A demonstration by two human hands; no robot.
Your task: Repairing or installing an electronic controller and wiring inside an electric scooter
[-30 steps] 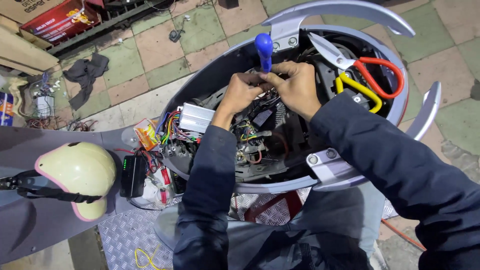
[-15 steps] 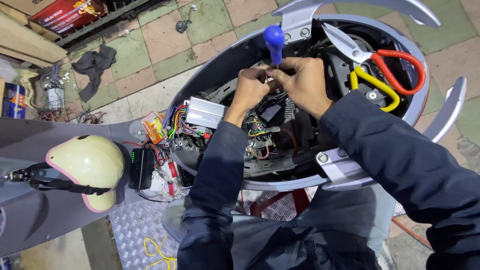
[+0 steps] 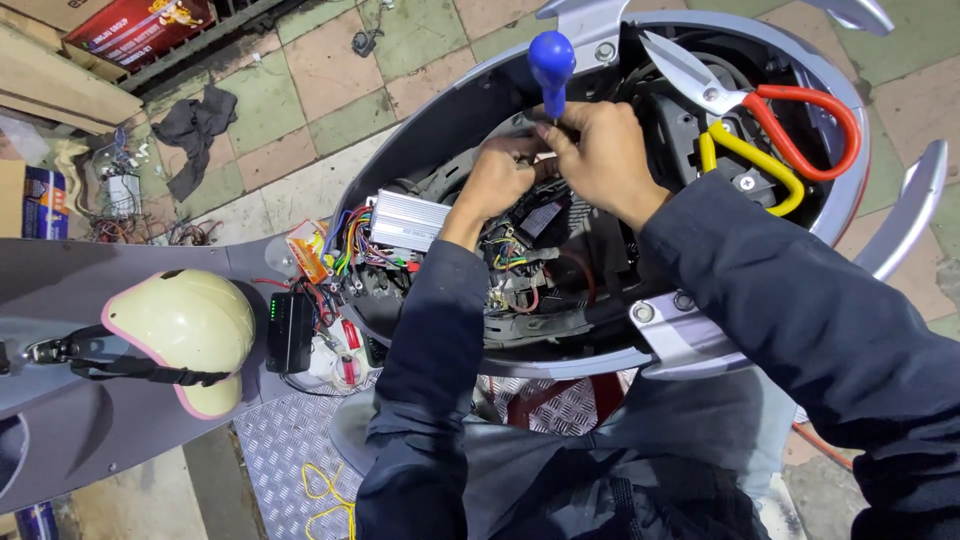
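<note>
Both hands have stayed together at upper centre inside the open scooter body point(image 3: 440, 120). The right hand point(image 3: 600, 150) grips the blue-handled screwdriver point(image 3: 551, 60); the left hand point(image 3: 497, 180) pinches small wiring beside it, so the work there seems ongoing.

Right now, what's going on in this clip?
A person in dark sleeves leans over an opened scooter body with its wiring exposed. Both hands meet deep in the compartment: the left hand and right hand pinch something small just below a blue-handled screwdriver standing upright. Red-and-yellow-handled shears rest at the right, a silver controller box sits at the left, and a cream helmet lies nearby.
</note>
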